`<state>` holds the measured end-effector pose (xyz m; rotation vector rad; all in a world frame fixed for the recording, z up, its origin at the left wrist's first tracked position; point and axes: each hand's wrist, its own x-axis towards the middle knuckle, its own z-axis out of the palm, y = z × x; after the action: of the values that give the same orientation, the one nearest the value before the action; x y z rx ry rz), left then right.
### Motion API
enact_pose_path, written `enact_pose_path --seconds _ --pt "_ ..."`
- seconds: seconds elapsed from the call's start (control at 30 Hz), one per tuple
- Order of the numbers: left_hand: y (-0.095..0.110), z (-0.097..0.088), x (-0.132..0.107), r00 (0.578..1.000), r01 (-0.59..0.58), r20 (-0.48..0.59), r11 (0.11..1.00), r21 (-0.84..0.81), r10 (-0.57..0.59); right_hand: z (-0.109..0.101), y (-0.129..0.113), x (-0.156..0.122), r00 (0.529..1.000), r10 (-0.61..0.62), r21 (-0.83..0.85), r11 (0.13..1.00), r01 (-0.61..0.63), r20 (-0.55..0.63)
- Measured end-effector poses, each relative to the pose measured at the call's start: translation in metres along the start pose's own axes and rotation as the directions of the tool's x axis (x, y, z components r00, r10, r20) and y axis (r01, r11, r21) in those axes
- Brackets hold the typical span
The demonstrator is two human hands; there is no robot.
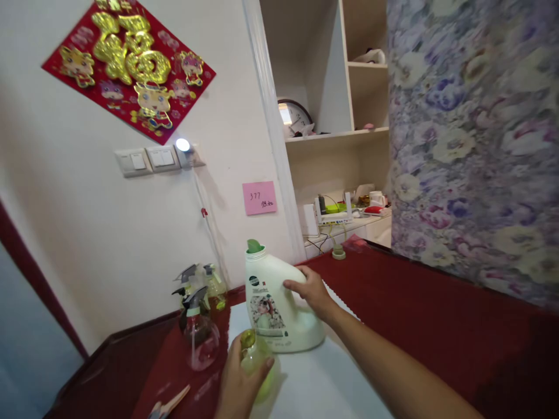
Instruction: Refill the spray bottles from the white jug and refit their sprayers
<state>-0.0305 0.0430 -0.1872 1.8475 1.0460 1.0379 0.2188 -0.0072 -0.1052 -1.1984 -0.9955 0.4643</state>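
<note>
- Head view: the left hand point(239, 375) curls around a yellow-green bottle point(257, 352); the right hand point(311, 291) grips a pale jug point(279, 273) by its right side, above the pale sheet point(325, 387) on the table point(393, 297).
- Best keep the bottle upright and steady.
- Jug label point(267, 314): partly readable, apparently "Garden"; pink note point(259, 198): "377".

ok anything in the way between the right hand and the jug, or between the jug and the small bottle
Nothing visible: the right hand grips the pale green jug, and no object shows between the jug and the yellow-green bottle in the left hand.
</note>
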Motion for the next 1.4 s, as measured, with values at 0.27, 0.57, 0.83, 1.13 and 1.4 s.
enact_pose_path --seconds 0.27,0.57,0.83,1.13,1.4 --pt "0.013 -0.009 -0.002 0.996 0.028 0.082 0.997 -0.076 -0.021 -0.053 -0.012 -0.014 0.975 0.014 -0.017 1.0 -0.019 -0.222" --pt "0.052 0.024 0.023 0.993 -0.011 0.116 1.0 -0.019 0.013 -0.08 -0.003 -0.031 0.961 0.053 -0.066 0.995 -0.073 -0.273" --pt "0.029 0.05 0.018 0.999 0.025 0.037 0.994 -0.108 -0.021 -0.085 0.0 -0.029 0.97 0.089 -0.133 0.984 -0.122 -0.227" --pt "0.032 0.051 0.012 0.997 0.01 0.074 0.992 -0.122 -0.001 -0.076 0.004 -0.031 0.965 0.031 -0.194 0.977 -0.084 -0.259" --pt "0.021 0.054 0.011 0.996 -0.025 0.084 0.986 -0.163 0.039 -0.094 -0.031 -0.03 0.963 -0.101 -0.45 0.893 -0.024 -0.25"
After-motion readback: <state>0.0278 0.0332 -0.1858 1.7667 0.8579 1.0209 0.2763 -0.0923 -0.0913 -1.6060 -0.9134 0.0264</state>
